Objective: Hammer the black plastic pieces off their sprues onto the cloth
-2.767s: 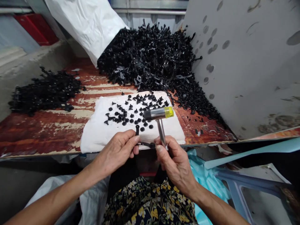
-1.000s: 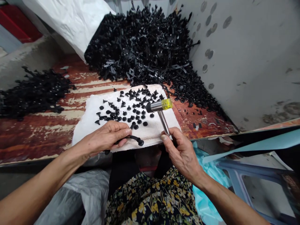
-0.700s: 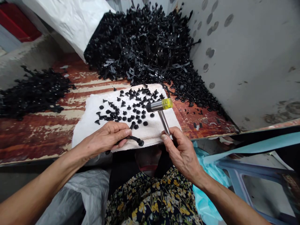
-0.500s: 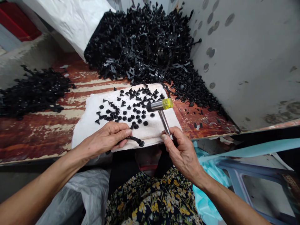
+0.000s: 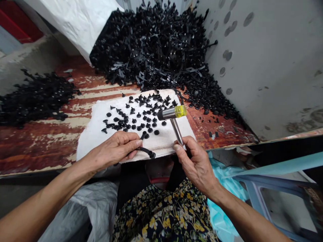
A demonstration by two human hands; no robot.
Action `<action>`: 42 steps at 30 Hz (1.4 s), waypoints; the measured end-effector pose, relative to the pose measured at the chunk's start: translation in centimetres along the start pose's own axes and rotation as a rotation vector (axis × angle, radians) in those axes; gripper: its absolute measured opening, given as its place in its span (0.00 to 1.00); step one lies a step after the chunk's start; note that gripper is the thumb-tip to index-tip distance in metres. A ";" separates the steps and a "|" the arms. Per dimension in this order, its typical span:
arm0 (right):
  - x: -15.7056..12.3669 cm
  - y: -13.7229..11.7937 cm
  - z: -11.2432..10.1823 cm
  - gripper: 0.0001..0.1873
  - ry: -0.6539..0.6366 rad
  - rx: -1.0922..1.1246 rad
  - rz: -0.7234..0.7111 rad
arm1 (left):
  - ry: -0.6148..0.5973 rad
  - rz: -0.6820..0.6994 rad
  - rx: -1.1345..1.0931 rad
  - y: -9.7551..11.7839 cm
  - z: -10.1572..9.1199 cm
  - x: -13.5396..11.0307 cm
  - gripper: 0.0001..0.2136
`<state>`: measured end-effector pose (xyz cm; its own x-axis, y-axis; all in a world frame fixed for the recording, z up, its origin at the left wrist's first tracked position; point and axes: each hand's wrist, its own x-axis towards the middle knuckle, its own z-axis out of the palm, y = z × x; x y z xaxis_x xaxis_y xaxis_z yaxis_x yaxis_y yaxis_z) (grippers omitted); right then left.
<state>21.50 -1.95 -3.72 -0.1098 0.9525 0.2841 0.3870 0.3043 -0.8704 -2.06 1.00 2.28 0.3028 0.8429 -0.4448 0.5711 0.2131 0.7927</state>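
Head view, left hand: my left hand was curled, its fingers pinching a black plastic strip just above the near edge of the white cloth.
Head view, right hand: my right hand was clenched around the steel handle of a yellow-tipped mallet, whose head stood over the cloth.
Head view, cloth: small black plastic fasteners lay scattered across it, close beside my left fingers.
Head view, board: the cloth lay on a worn, red-painted wooden board.
Head view, heaps: a large tangled heap of black plastic pieces rose behind the cloth, against a dented grey panel, and a smaller heap lay to the left.
Head view, lap: my floral garment showed below my hands.
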 end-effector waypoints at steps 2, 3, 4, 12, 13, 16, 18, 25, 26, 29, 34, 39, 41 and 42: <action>0.0 0.0 0.0 0.06 0.004 0.001 -0.007 | 0.006 0.002 -0.001 0.0 0.0 0.1 0.23; 0.0 0.0 0.0 0.06 0.005 0.000 -0.012 | 0.008 0.003 0.004 0.1 0.0 0.1 0.23; 0.0 0.0 0.0 0.06 0.004 -0.003 -0.014 | 0.008 0.005 0.014 0.2 0.0 0.1 0.23; -0.1 -0.2 -0.7 0.07 -0.071 -0.066 -0.072 | -0.003 0.005 0.090 1.1 -0.2 0.3 0.21; -0.1 -0.3 -0.8 0.11 -0.085 -0.072 -0.088 | -0.002 0.003 0.091 1.2 -0.2 0.3 0.21; 0.0 -0.7 -1.1 0.22 -0.130 -0.092 -0.167 | 0.003 -0.013 0.083 1.5 -0.1 0.4 0.19; 0.2 -0.9 -1.4 0.25 -0.161 -0.109 -0.252 | 0.009 -0.029 0.093 1.8 0.0 0.4 0.18; 0.7 -1.5 -2.2 0.29 -0.279 -0.202 -0.395 | 0.013 -0.058 0.107 1.2 -0.3 0.4 0.17; 0.7 -1.7 -2.2 0.29 -0.268 -0.206 -0.410 | 0.015 -0.062 0.100 1.1 -0.3 0.5 0.17; 1.0 -2.2 -2.3 0.28 -0.246 -0.258 -0.454 | 0.016 -0.075 0.080 1.1 -0.2 0.6 0.17; 1.3 -3.2 -2.8 0.27 -0.338 -0.408 -0.461 | 0.023 -0.166 0.060 2.4 0.2 0.1 0.20; 1.1 -3.5 -2.8 0.31 -0.156 -0.347 -0.551 | 0.052 -0.173 0.040 2.7 0.4 0.0 0.20; 1.2 -3.2 -2.7 0.29 -0.229 -0.427 -0.527 | 0.046 -0.178 -0.007 2.3 0.5 0.1 0.20; 1.2 -3.1 -2.6 0.29 -0.269 -0.460 -0.504 | 0.038 -0.177 -0.025 2.0 0.5 0.2 0.20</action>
<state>22.57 -1.78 0.37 -0.5742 0.6870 0.4454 0.5690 0.7260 -0.3862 -0.47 1.37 3.61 0.1700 0.8092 -0.5623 0.5936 0.3714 0.7139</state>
